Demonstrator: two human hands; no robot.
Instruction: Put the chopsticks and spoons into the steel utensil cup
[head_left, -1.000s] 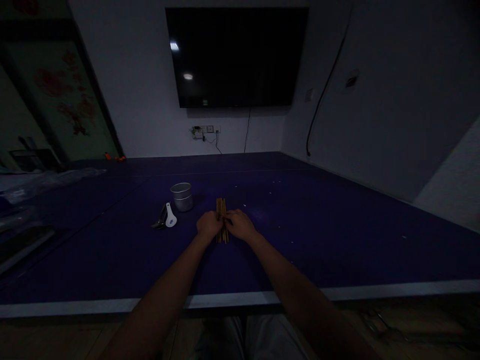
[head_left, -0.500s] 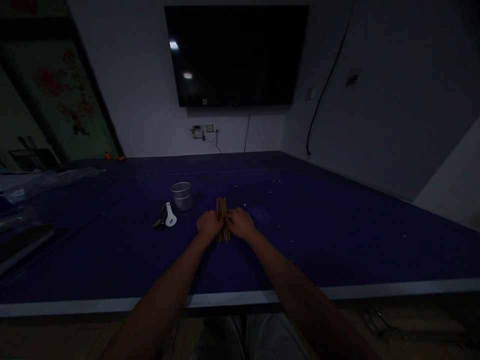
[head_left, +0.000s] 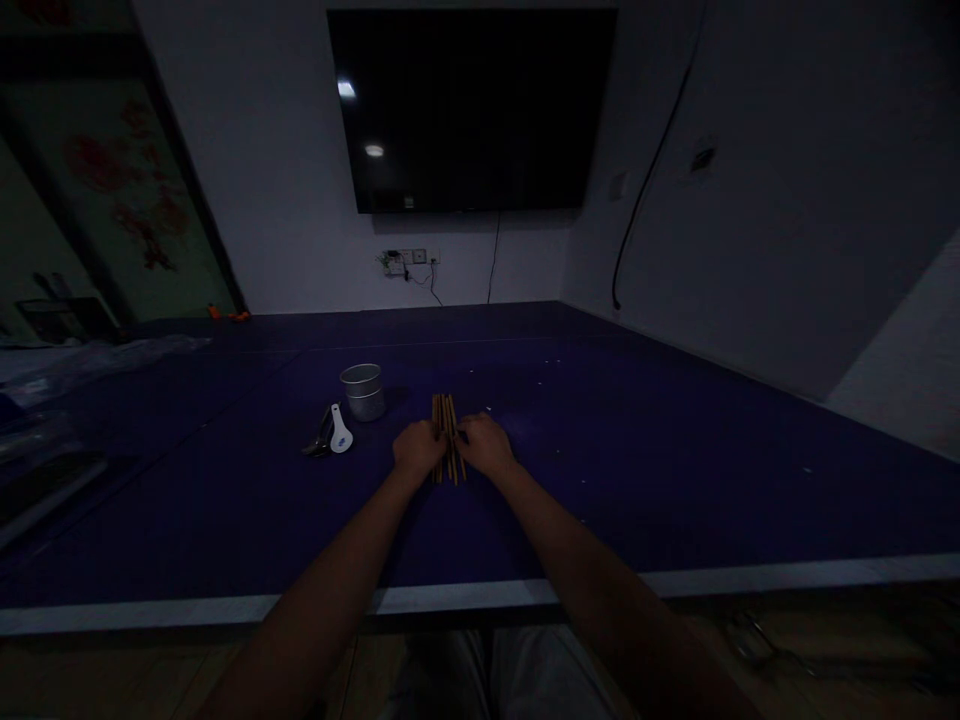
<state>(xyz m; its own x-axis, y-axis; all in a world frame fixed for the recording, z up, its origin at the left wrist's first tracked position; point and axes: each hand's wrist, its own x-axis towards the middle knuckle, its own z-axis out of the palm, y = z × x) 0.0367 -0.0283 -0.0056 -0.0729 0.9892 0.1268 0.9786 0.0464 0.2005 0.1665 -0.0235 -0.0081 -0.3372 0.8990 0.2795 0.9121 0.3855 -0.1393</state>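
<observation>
Several thin wooden chopsticks [head_left: 451, 468] lie side by side on the purple tabletop, pointing away from me. My left hand [head_left: 420, 448] is closed at their left side, its thumb and fingers on the sticks. From the right, my right hand [head_left: 485, 443] pinches one chopstick that stands slightly apart and angled from the others. A silver metal cup [head_left: 364, 393] stands upright to the left, beyond my left hand. Beside it lie a white spoon [head_left: 341, 432] with a blue mark and dark metal spoons [head_left: 321, 437], whose number I cannot tell.
The purple table [head_left: 675, 480] has a pale front edge and small white specks. Clear plastic wrapping [head_left: 97, 360] and a dark flat object [head_left: 52, 490] lie at the left. Orange items [head_left: 225, 314] sit at the far left. A television [head_left: 480, 110] hangs on the wall.
My right hand has shifted slightly to the right with one chopstick, opening a gap from the rest. The left hand has stayed in place. The cup and spoons have not moved.
</observation>
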